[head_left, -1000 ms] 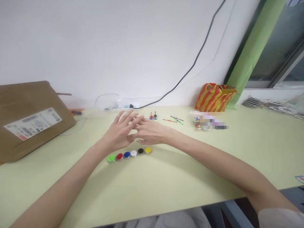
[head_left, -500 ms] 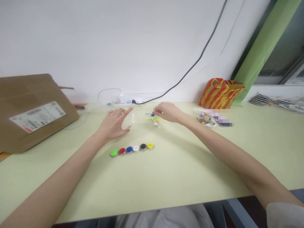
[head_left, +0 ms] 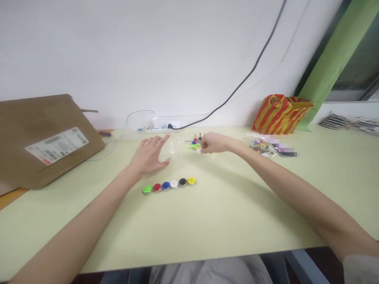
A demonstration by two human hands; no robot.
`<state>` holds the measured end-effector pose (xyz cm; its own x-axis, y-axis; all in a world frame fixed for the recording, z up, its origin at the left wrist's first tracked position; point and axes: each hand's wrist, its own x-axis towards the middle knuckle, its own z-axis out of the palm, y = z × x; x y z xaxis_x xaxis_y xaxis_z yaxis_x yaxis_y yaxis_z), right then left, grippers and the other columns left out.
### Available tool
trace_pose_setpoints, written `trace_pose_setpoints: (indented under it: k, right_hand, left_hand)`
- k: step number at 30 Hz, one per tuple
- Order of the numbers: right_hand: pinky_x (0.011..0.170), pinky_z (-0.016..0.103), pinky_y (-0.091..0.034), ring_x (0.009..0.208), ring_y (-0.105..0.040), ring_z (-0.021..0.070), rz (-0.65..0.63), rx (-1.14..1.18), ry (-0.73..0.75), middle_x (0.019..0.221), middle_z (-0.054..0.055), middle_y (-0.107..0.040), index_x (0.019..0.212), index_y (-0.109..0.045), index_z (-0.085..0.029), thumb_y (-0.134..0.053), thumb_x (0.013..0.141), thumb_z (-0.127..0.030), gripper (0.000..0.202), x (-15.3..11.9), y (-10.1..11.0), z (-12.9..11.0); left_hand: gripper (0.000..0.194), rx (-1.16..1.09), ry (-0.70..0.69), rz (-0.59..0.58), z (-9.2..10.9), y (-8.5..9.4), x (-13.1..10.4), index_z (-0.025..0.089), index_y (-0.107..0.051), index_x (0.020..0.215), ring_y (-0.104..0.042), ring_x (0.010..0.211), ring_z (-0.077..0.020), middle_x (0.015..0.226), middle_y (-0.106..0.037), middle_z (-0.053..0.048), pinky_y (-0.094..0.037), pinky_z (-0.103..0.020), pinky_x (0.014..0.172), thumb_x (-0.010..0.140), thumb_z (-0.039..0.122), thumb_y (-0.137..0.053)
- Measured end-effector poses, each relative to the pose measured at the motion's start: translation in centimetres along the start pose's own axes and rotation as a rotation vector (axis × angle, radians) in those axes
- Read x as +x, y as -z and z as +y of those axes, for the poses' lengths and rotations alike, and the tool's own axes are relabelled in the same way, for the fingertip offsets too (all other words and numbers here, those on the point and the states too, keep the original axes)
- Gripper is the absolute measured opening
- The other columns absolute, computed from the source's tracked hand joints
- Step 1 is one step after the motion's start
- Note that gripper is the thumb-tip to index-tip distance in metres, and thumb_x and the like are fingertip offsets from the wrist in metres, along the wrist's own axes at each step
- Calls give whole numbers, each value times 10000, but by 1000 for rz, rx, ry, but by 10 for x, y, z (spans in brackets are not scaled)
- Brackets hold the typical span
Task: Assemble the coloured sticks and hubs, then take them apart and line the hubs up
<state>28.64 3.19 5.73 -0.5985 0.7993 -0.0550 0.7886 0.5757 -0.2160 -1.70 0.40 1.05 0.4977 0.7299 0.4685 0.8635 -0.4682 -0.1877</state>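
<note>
Showing at tip of right grip (head_left: pixel 214 142): white piece (head_left: pixel 198 151) | curled, hold unclear | left grip (head_left: pixel 150 155) spread

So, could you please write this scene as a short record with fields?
Left hand: open, beside transparent plastic
Right hand: fingertips at a small white plastic piece; grip unclear
Beside it: slender coloured plastic pieces
Front row, left to right: six small round pieces topped green, red, blue, white, black, yellow
Left: brown cardboard package
Back right: red-and-yellow striped bag
</note>
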Motion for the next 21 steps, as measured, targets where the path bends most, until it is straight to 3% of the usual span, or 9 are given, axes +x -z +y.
trace_pose_setpoints:
  k: [6, 13, 15, 18, 21]
  right_hand:
    - [611, 256, -307, 603, -487, 98, 342, 133, 139, 717, 3, -643, 786, -662, -153, -592, 933, -229, 180, -25, 30, -21]
    - [671, 271, -311, 738, -560, 141, 577, -64, 284, 851, 53, -712, 869, -707, -156, -587, 1001, -194, 183, -14, 8, -50]
    - [691, 276, -329, 778, -592, 158, 593, -94, 327, 910, 81, -730, 912, -720, -150, -564, 1021, -193, 195, -10, -1, -56]
    - [706, 277, -354, 802, -628, 172, 517, -106, 368, 923, 88, -743, 1062, -745, -154, -518, 1011, -100, 239, -9, -11, -64]
    - [731, 278, -387, 871, -660, 184, 458, -102, 429, 1034, 81, -761, 1313, -684, -191, -468, 955, 12, 465, -12, -11, -68]
  left_hand:
    - [799, -105, 29, 39, 5, 0, -1, 232, -367, 1541, -571, 1211, -376, 1291, -609, -143, -411, -523, 1057, 832, 413, -686]
    - [752, -230, 29, 144, 20, 6, -2, 231, -380, 1480, -613, 1178, -338, 1244, -643, -107, -452, -501, 1022, 827, 391, -718]
    - [731, -278, 26, 182, 27, 9, -2, 236, -379, 1463, -621, 1171, -324, 1245, -646, -99, -462, -486, 1015, 832, 386, -716]
    - [718, -345, 28, 239, 36, 12, -3, 249, -366, 1459, -627, 1170, -308, 1258, -641, -92, -472, -463, 1018, 839, 373, -706]
    - [718, -364, 35, 259, 37, 12, -3, 251, -366, 1454, -630, 1158, -303, 1213, -643, -83, -475, -457, 1022, 828, 349, -703]
